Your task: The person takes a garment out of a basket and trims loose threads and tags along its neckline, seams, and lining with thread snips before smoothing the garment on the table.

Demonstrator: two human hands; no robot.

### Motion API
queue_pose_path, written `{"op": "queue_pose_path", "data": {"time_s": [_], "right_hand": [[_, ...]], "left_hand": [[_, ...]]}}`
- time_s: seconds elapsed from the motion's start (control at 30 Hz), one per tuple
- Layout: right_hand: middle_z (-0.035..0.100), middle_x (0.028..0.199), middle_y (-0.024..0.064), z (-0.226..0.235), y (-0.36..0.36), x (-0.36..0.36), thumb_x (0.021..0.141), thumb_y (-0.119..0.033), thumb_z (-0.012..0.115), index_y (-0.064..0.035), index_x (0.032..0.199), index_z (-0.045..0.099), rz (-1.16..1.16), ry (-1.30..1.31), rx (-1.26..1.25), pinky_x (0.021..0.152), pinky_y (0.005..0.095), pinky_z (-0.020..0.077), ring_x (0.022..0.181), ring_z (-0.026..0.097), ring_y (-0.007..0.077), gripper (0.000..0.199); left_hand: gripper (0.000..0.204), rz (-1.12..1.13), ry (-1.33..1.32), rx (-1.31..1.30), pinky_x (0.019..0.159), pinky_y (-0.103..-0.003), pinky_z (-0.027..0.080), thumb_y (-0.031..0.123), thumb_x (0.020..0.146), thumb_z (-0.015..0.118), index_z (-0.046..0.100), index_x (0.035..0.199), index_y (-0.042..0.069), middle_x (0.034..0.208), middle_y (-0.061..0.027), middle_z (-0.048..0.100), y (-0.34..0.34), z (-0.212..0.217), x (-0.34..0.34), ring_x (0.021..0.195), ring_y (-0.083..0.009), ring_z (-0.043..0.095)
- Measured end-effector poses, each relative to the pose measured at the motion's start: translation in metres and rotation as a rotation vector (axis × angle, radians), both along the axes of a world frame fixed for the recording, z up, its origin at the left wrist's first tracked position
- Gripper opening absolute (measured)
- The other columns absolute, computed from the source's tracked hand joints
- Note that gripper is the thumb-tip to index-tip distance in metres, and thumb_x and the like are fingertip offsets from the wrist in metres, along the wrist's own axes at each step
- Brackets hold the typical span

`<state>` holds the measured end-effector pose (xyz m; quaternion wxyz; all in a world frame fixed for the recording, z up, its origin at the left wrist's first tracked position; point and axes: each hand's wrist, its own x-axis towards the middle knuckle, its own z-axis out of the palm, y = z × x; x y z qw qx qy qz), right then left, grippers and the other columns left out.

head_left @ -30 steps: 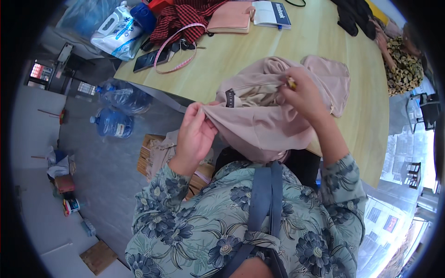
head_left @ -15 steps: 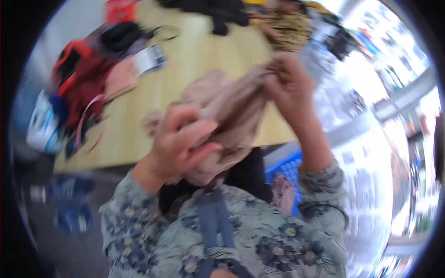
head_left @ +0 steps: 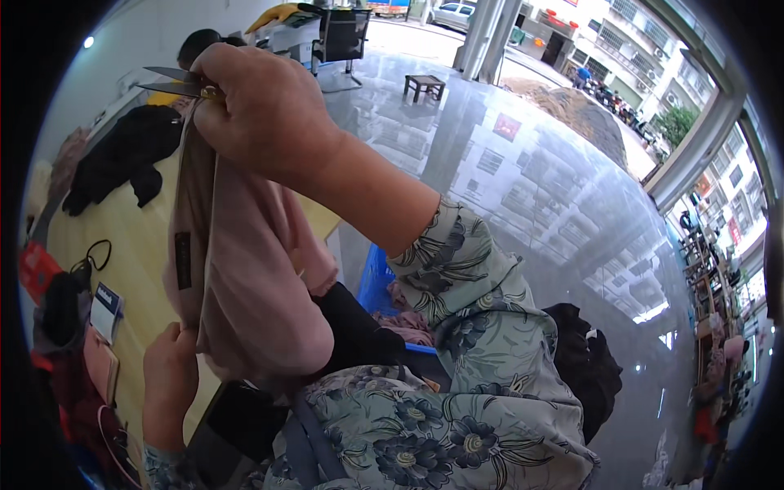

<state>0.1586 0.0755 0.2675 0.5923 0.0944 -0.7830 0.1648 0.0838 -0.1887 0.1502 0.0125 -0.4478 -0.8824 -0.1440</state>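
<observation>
A pale pink garment [head_left: 245, 278] hangs stretched between both hands, its long axis running nearly vertical from the upper left of the frame down to the lower left. The right hand [head_left: 265, 110] is closed on its top edge together with small metal scissors [head_left: 175, 82], whose blades point left. The left hand [head_left: 170, 376] is closed on the lower end. The cloth is soft and creased, with a small dark label [head_left: 183, 260] on its left fold. Behind it lies the yellow worktop [head_left: 122, 237].
</observation>
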Motion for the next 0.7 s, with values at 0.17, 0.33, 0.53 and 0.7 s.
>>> {"op": "queue_pose_path", "data": {"time_s": [0.17, 0.33, 0.53, 0.7], "right_hand": [[0.058, 0.074, 0.0141, -0.009, 0.029, 0.008, 0.070, -0.014, 0.055, -0.0065, 0.084, 0.058, -0.155, -0.107, 0.025, 0.063, 0.0420, 0.0454, 0.071, 0.057, 0.0338, 0.016], [0.059, 0.081, 0.0135, -0.029, 0.038, -0.002, 0.069, -0.013, 0.054, -0.0105, 0.085, 0.060, -0.152, -0.310, 0.055, 0.066, 0.0422, 0.0458, 0.076, 0.058, 0.0325, 0.017], [0.060, 0.089, 0.0116, -0.056, 0.009, 0.010, 0.069, -0.011, 0.054, -0.0125, 0.089, 0.062, -0.043, -0.995, 0.314, 0.070, 0.0387, 0.0465, 0.085, 0.058, 0.0290, 0.022], [0.060, 0.090, 0.0112, -0.035, 0.000, 0.017, 0.069, -0.013, 0.055, -0.0104, 0.095, 0.061, 0.178, -1.113, 0.105, 0.071, 0.0363, 0.0452, 0.086, 0.057, 0.0272, 0.027]], "left_hand": [[0.017, -0.324, 0.053, 0.130, 0.062, -0.041, 0.042, 0.014, 0.069, 0.061, 0.060, 0.082, 0.001, 0.081, -0.0166, 0.053, 0.005, 0.043, 0.034, 0.072, -0.0323, 0.055], [0.018, -0.454, -0.034, 0.155, 0.055, -0.037, 0.035, 0.010, 0.070, 0.061, 0.049, 0.064, -0.002, 0.066, -0.0122, 0.044, -0.030, 0.070, 0.007, 0.062, -0.0271, 0.046], [0.014, -0.148, 0.237, 0.228, 0.054, -0.035, 0.032, 0.003, 0.069, 0.059, 0.048, 0.064, -0.002, 0.064, -0.0116, 0.041, -0.051, 0.064, -0.046, 0.059, -0.0264, 0.043], [0.013, -0.155, 0.316, 0.185, 0.055, -0.034, 0.034, 0.002, 0.069, 0.059, 0.047, 0.066, -0.003, 0.064, -0.0123, 0.041, -0.058, 0.056, -0.051, 0.061, -0.0267, 0.044]]}}
